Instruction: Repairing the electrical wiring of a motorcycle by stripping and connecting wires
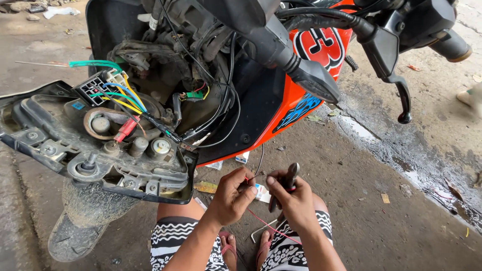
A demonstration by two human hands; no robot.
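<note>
Red wire (261, 219), thin and single, runs from your fingertips down toward five o'clock across your patterned shorts (173, 240). Your left hand (232, 195) pinches its end between thumb and forefinger; your right hand (293, 200) is closed around one pair of dark-handled pliers (284, 186), just beside the pinch. Keep the wire taut and the tool's tip close to your left fingertips, so the bite lands near the end, I judge. One black wire (259, 161) hangs toward your hands from twelve o'clock. At ten o'clock sits one opened headlight housing (60, 145) with coloured leads; at one o'clock, the orange scooter panel (291, 95) and one brake lever (401, 98).
</note>
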